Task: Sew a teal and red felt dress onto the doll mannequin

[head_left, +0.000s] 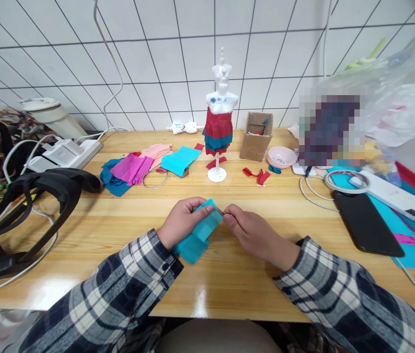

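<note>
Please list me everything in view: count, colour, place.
Table: one, brown, beneath
Dress form: one, white, back centre
Skirt: one, red-blue, on form
Box: one, brown, beside bowl
Bowl: one, pink, beside box
Scraps: several, red, near bowl
Cloths: several, multicoloured, back left
Phone: one, black, right
Bag: one, clear, right
Cables: several, white, both sides
Power strip: one, white, left
Frame: one, black, left
Left hand: one, bare, holding turquoise cloth
Right hand: one, bare, by cloth

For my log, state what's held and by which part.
Left hand: blue cloth, by its upper end. Right hand: something thin, too small to tell.
</note>
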A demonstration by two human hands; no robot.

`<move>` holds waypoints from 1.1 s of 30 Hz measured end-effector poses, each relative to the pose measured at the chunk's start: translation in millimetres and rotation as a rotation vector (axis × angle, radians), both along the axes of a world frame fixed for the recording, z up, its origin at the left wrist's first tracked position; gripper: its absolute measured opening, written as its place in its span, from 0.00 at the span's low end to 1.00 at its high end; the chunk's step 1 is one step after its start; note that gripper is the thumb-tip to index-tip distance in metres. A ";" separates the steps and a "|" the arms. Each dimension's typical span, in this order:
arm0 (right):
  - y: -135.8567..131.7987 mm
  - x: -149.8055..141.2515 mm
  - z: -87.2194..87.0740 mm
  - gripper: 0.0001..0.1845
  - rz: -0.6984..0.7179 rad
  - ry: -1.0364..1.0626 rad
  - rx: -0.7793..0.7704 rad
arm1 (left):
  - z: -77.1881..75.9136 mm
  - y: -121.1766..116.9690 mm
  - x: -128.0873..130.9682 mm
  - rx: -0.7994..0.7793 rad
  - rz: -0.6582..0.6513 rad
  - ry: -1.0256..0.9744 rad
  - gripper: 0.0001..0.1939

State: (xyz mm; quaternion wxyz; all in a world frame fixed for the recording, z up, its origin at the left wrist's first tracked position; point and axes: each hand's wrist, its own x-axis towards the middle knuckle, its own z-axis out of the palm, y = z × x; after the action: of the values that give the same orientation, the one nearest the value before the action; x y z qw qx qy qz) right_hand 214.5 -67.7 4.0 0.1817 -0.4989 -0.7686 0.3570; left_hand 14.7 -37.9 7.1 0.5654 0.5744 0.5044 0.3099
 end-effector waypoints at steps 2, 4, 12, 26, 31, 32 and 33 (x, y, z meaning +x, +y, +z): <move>-0.1 -0.2 0.0 0.14 -0.004 -0.006 0.007 | 0.2 -0.4 0.2 -0.011 0.004 -0.010 0.17; -0.3 -0.4 -0.1 0.14 -0.005 -0.012 0.015 | 0.3 -0.5 0.5 -0.023 0.006 -0.024 0.17; -0.1 -0.5 -1.4 0.13 -0.002 -0.022 0.037 | -1.4 0.4 0.6 -0.031 0.021 -0.038 0.18; -0.7 -1.4 -0.5 0.14 -0.014 -0.034 0.036 | 0.6 -0.3 1.0 -0.033 0.018 -0.051 0.16; -1.3 -1.6 0.5 0.14 -0.012 -0.033 0.032 | -1.9 0.2 0.7 -0.020 0.010 -0.038 0.17; -1.4 -2.0 0.7 0.13 -0.014 -0.030 0.034 | -2.4 0.2 0.7 -0.009 0.004 -0.025 0.17; -1.5 -2.4 0.8 0.13 -0.017 -0.029 0.035 | -2.8 0.1 0.9 0.006 -0.003 -0.008 0.17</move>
State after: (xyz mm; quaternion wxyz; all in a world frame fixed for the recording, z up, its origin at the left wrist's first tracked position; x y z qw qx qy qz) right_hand 212.2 -69.2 4.8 0.1823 -0.5072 -0.7731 0.3344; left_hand 15.6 -37.8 4.4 0.5661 0.5756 0.5004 0.3129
